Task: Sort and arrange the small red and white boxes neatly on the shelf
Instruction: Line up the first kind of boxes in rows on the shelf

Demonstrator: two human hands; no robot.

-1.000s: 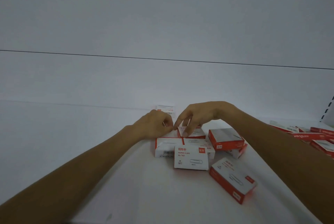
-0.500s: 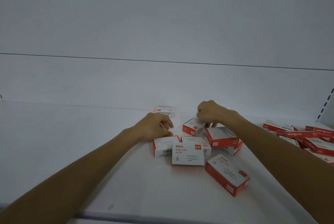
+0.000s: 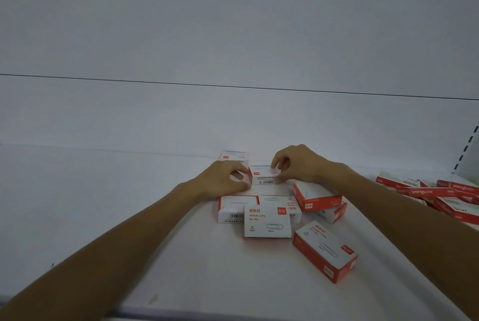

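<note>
We pinch one small box (image 3: 264,178) (barcode toward us) between left hand (image 3: 223,180) and right hand (image 3: 295,165), behind the PAPER CLIPS box (image 3: 267,223).

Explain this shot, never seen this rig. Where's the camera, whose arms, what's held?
No machine: a person works bare-handed. One wide camera on their head looks forward and down, so both arms come in from below. The surface is a white shelf. Small red and white boxes lie loose on it, with more in a pile at the right. The left hand and right hand grip one box by its ends.
</note>
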